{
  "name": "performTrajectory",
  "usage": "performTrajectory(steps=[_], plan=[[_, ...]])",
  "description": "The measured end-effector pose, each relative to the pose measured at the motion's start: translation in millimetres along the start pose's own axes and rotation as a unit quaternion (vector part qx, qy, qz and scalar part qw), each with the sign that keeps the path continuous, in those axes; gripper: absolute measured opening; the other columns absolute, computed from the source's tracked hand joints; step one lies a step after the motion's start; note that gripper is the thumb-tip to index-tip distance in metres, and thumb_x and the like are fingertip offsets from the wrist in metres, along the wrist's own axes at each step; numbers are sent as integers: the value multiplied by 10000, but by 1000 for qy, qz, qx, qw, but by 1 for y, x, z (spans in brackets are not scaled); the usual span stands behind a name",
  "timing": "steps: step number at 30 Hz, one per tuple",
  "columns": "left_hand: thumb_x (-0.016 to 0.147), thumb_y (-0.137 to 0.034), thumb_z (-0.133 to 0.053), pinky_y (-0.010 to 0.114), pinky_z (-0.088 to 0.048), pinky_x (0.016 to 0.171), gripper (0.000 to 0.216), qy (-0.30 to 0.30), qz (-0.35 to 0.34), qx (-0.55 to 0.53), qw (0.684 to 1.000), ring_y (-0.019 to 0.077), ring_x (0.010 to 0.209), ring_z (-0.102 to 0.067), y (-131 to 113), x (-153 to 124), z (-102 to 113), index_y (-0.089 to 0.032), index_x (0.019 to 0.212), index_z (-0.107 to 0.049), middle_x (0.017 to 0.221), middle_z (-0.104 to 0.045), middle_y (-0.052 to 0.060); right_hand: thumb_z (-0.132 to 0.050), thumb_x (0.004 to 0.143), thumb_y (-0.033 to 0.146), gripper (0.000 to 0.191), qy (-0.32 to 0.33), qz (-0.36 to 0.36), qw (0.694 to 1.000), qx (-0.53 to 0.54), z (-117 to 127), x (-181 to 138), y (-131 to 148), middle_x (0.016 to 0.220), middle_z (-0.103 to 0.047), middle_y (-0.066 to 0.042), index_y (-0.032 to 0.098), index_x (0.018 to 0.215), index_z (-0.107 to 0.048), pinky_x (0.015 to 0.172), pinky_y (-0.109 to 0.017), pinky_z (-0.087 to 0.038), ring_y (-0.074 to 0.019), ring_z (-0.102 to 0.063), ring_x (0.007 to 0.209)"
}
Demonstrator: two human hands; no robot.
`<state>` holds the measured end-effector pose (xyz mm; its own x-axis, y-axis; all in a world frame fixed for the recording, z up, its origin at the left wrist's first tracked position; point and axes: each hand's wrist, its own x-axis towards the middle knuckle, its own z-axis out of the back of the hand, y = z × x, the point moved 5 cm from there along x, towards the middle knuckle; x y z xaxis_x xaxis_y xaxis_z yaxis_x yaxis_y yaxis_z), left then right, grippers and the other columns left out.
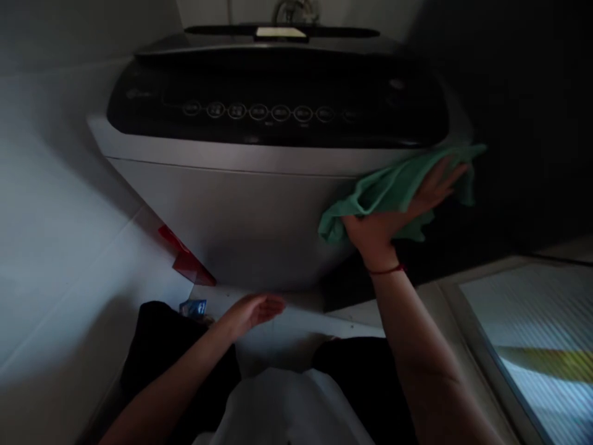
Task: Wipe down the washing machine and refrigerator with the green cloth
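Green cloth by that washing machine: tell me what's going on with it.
A person has their right hand spread over a green cloth, at the upper right front corner of what looks like a grey washing machine. The left hand hangs low in front of the machine, with nothing visible in it. The black control panel runs along the top, and a small blue packet lies low on the left.

"Is it bright here?"
"No, it's dim. The upper right is nearly black, but the lower right has a pale glow."
"Any shadows?"
"Soft ones on the wall, at left. The machine looks a bit fuzzy."
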<state>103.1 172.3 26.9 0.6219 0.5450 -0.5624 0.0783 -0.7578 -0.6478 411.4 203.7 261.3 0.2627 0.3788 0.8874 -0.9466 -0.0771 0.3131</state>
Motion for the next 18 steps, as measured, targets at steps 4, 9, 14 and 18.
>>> performTrajectory(steps=[4, 9, 14, 18], plan=[[440, -836, -1150, 338, -578, 1027, 893, -14, 13, -31, 999, 253, 1080, -821, 1, -17, -9, -187, 1014, -933, 1141, -908, 147, -725, 1002, 816, 1237, -33, 17, 999, -11, -7, 5, 26, 1922, -323, -343, 46, 1908, -383, 1467, -939, -50, -712, -101, 1836], [406, -759, -1152, 303, -547, 933, 802, -38, 7, -48, 998, 209, 985, -797, -2, -22, -18, -202, 932, -917, 1036, -905, 112, -797, 1075, 752, 920, 172, 143, 972, 77, -56, 22, 152, 1911, -491, -108, 364, 1866, -532, 1456, -956, -61, -632, -234, 1846], [532, -635, -1092, 349, -563, 976, 629, -49, -33, -50, 997, 248, 986, -813, -12, -12, -15, -190, 916, -870, 1002, -894, 118, -790, 1135, 653, 771, 400, 124, 882, 215, -90, 32, 248, 1731, -701, -81, 288, 1787, -598, 1440, -583, -530, -410, -380, 1850], [741, -421, -916, 364, -540, 992, 321, -127, -28, -57, 990, 255, 992, -804, -5, 1, 7, -172, 924, -825, 1031, -882, 142, -676, 1187, 698, 709, 439, 96, 868, 210, -64, 34, 214, 1576, -788, -140, 194, 1685, -674, 1336, -531, -630, -396, -555, 1738]])
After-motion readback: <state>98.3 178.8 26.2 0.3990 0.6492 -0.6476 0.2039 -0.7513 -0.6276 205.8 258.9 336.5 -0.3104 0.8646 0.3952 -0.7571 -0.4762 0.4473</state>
